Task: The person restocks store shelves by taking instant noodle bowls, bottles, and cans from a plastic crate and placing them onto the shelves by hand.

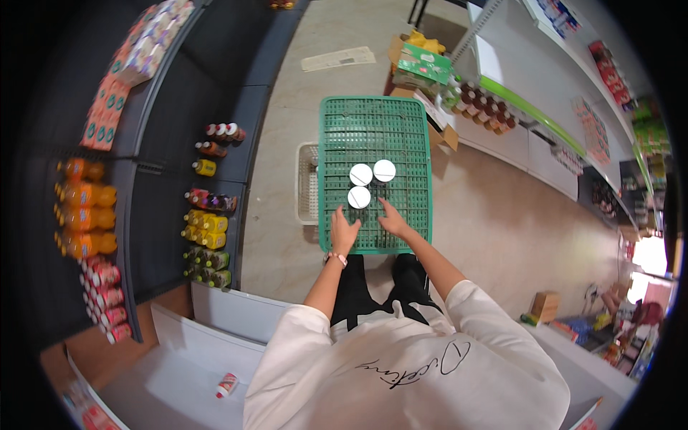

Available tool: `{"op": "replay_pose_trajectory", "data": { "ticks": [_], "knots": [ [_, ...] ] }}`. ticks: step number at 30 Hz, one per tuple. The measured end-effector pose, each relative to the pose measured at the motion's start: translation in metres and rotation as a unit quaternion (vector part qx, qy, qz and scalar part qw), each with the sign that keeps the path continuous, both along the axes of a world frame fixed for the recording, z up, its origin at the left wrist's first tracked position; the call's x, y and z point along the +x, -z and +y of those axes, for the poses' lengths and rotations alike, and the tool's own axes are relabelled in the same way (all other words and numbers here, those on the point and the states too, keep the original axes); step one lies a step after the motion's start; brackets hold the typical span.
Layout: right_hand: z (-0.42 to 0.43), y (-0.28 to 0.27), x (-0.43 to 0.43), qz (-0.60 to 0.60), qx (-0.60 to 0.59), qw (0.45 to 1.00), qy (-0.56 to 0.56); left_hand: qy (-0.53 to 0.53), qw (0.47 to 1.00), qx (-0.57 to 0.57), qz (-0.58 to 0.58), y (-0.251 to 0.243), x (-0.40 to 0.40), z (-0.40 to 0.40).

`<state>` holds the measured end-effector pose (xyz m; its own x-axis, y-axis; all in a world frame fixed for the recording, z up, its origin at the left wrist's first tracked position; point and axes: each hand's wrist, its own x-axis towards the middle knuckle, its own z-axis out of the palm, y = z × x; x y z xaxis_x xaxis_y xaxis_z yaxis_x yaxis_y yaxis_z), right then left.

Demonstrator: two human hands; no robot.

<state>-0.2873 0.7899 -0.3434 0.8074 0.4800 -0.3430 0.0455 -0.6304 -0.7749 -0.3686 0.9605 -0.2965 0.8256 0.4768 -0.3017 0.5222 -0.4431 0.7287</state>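
Three containers with round white lids stand close together on a green plastic crate (376, 123) with a grid surface. One white lid (359, 197) is nearest to me, a second lid (360, 174) sits just beyond it, and a third lid (384, 170) is to the right. My left hand (343, 231) is by the near container, thumb and fingers apart, holding nothing. On the other side, my right hand (393, 221) reaches over the crate with its index finger extended towards the group. Whether either hand touches a container I cannot tell.
A white plastic basket (307, 188) stands left of the crate. Dark shelves at left carry orange soda bottles (88, 217) and yellow bottles (207, 228). Brown-drink bottles (484, 110) and a green carton (424, 63) are ahead right. One small bottle (227, 385) lies on a white shelf.
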Motion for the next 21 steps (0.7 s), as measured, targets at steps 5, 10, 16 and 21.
{"op": "replay_pose_trajectory", "data": {
  "ticks": [5,10,16,21],
  "knots": [
    [0.051,-0.029,-0.006,0.066,-0.027,0.997,0.015,0.15,0.987,0.035,-0.048,0.003,0.046,0.032],
    [0.047,-0.033,-0.043,0.113,-0.019,0.992,0.046,0.148,0.986,0.038,-0.061,0.0,0.049,0.024],
    [0.04,-0.067,-0.094,0.031,-0.091,0.995,-0.006,0.144,0.99,0.0,-0.01,-0.014,0.018,0.035],
    [0.012,-0.103,-0.137,0.009,-0.028,0.999,0.029,0.202,0.979,-0.015,-0.026,-0.046,-0.029,0.033]
  ]
}}
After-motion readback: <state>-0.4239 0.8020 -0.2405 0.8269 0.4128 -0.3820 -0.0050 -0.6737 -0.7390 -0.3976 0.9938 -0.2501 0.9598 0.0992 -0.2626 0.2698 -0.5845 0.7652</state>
